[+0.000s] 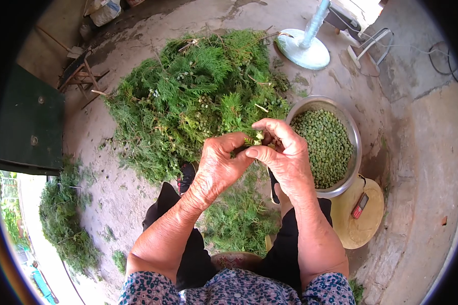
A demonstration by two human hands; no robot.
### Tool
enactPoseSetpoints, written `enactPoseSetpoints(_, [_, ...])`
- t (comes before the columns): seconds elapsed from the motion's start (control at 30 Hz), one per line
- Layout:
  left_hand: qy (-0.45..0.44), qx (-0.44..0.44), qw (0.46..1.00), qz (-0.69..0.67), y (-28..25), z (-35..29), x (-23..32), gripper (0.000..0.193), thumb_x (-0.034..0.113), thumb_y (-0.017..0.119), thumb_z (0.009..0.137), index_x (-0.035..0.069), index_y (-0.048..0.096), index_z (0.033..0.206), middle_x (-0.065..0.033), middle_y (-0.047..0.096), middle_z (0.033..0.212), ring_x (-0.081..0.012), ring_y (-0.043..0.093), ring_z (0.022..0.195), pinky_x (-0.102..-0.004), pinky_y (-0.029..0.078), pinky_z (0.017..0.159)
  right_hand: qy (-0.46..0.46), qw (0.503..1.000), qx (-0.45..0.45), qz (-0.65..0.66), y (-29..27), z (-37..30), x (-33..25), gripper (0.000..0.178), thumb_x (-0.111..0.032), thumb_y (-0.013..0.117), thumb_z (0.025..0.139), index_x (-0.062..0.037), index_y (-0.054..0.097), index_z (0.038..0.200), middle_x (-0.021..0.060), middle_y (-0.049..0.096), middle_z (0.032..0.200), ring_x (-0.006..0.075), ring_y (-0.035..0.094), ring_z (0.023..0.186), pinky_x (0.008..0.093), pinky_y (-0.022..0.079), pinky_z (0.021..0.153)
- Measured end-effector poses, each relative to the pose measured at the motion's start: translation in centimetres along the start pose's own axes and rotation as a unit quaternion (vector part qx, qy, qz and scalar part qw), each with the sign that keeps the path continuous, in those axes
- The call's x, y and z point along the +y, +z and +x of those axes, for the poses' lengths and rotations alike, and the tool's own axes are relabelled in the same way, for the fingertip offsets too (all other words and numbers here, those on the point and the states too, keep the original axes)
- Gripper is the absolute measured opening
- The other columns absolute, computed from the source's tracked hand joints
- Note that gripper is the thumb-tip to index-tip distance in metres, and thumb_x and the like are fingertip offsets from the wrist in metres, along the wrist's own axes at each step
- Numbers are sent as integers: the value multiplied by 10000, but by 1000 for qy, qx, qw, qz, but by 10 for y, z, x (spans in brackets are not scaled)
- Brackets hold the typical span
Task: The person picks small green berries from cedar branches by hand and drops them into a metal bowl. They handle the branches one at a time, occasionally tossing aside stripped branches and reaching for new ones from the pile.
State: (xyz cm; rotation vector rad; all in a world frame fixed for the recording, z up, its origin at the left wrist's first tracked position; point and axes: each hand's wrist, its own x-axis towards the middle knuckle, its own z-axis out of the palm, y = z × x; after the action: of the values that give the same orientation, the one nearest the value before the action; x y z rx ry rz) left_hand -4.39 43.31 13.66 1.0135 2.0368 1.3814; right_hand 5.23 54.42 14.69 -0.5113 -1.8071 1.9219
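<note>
My left hand (221,161) and my right hand (286,155) meet in front of me, above my knees. Between the fingertips of both is a small green sprig (257,138) with pale green cones on it. My left fingers pinch its leafy end, and the right thumb and fingers close around the cone side. Part of the sprig is hidden by my fingers. Just beyond lies a large heap of cut evergreen branches (188,96), some bearing small cones. To the right of my right hand stands a metal basin (357,152) holding many loose green cones (323,145).
A round yellowish stool (374,213) beside the basin carries a red phone (360,206). Behind it rises a post on a round pale base (303,51). More cuttings (241,221) lie between my feet, and another pile (66,223) lies at left near the dark green door (30,117).
</note>
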Motion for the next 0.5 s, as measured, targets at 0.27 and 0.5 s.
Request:
enactPoseSetpoints(0.27, [-89,-13,968,-233,-3,-2,13,77,55,628,776,0,638,829,-39,583,689,-114,533,634,-258,442,615,177,929,-39,323,-15,-1,-1,108,-125,577,843,-48,557,916,5,551,688,50,514,526,153,357,397])
enactPoseSetpoints(0.5, [-102,-56,972,-203,6,-7,8,143,-2,607,779,9,646,916,-34,593,704,-88,521,619,-231,440,569,169,879,223,385,-73,5,21,129,-70,477,860,19,546,923,107,554,780,185,558,654,251,442,489])
